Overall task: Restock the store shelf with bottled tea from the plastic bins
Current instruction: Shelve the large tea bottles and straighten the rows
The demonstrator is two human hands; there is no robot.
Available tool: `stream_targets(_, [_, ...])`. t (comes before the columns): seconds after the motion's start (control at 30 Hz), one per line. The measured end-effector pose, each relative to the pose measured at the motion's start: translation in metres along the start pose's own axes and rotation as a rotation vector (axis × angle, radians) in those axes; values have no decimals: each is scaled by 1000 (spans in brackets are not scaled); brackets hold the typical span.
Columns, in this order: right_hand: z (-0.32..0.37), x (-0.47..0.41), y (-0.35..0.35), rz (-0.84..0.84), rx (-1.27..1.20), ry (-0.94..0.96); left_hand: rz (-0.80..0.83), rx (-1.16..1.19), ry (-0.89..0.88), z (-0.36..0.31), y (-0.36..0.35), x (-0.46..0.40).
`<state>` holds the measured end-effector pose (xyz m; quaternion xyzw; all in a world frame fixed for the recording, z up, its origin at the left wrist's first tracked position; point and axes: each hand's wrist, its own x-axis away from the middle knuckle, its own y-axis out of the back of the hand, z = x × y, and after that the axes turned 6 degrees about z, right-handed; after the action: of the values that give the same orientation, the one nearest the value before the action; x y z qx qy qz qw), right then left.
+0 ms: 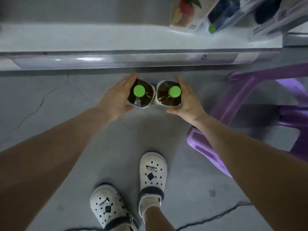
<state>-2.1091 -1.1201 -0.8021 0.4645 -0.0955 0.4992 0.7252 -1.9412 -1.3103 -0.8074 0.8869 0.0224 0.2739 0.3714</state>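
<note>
I look straight down at two upright bottles of dark tea with green caps, held side by side just in front of the shelf edge. My left hand (116,95) grips the left bottle (141,97) from its left side. My right hand (186,100) grips the right bottle (168,95) from its right side. The two bottles almost touch. The white shelf (100,39) lies beyond them, its board mostly bare on the left.
Boxed goods (185,12) and dark packages (221,14) stand at the shelf's back right. A purple plastic stool or frame (241,90) stands on the grey floor to the right. My feet in white clogs (153,170) are below, and a dark cable (216,217) crosses the floor.
</note>
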Motion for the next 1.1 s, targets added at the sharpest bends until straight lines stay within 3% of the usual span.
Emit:
stream_targets(0.33, [-6, -5, -13, -121, -36, 42, -132, 100, -9, 4, -10, -5])
stream_targets(0.57, [6, 17, -21, -166, -142, -80, -160, 128, 86, 1, -16, 34])
stream_targets(0.87, [27, 139, -45, -210, -524, -376, -184, 397, 430, -36, 11, 158])
stream_targets(1.1, [92, 256, 1, -105, -563, -377, -198, 607, 518, -105, 88, 260])
